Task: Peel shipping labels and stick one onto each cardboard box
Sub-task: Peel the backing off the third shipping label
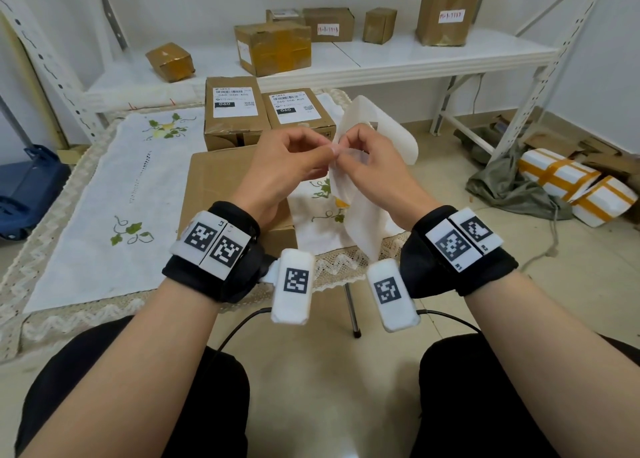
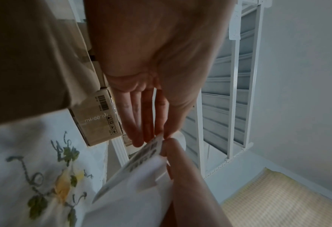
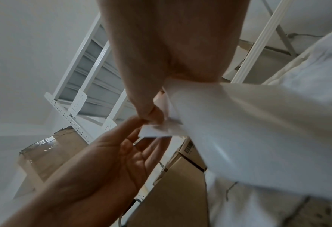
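Both hands meet above the table over a white label strip point(image 1: 381, 128). My left hand point(image 1: 325, 152) pinches a corner of the strip between thumb and forefinger; the left wrist view shows black print on the label point(image 2: 143, 153) at that pinch. My right hand point(image 1: 346, 149) grips the strip point(image 3: 238, 122) beside it, thumb on top, and the rest of the strip hangs below toward the table edge. A plain cardboard box point(image 1: 214, 187) lies under my left wrist. Behind it stand two boxes with labels on top, one on the left point(image 1: 232, 111) and one on the right point(image 1: 298, 111).
The table carries a white embroidered cloth point(image 1: 114, 187). A white shelf point(image 1: 398, 59) behind holds several taped brown boxes. On the floor are a blue bag point(image 1: 27, 187) at the left and white foam parcels point(image 1: 568, 184) with a grey cloth at the right.
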`<state>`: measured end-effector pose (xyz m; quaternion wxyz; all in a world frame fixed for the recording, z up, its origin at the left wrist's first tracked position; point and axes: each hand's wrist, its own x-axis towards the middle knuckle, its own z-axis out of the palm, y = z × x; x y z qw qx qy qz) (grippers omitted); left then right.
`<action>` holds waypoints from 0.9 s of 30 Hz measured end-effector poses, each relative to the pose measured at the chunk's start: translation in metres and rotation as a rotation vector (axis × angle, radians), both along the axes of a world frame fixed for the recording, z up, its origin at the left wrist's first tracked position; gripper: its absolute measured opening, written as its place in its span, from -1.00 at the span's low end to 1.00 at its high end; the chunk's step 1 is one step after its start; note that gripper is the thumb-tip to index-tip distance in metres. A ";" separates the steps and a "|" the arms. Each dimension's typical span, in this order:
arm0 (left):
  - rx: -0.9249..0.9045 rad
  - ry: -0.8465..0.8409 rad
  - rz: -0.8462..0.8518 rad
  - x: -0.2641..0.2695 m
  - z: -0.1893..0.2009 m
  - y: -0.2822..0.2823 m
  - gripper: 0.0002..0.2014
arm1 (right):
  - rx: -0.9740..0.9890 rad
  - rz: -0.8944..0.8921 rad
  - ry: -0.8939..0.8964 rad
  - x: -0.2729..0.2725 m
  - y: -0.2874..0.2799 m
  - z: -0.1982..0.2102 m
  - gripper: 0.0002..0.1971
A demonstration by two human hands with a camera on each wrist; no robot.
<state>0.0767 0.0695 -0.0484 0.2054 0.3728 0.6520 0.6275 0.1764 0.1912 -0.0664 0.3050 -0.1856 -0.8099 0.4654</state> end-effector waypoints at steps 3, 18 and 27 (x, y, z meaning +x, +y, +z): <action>0.021 -0.018 0.005 -0.001 0.003 -0.002 -0.99 | -0.014 0.026 0.006 0.000 0.000 0.000 -0.84; 0.043 0.027 0.026 -0.010 0.004 -0.006 -0.91 | -0.210 0.123 0.101 0.006 -0.001 0.007 -0.81; -0.005 0.004 0.106 -0.013 0.004 -0.002 -0.95 | -0.331 0.085 0.073 0.007 0.000 0.012 -0.73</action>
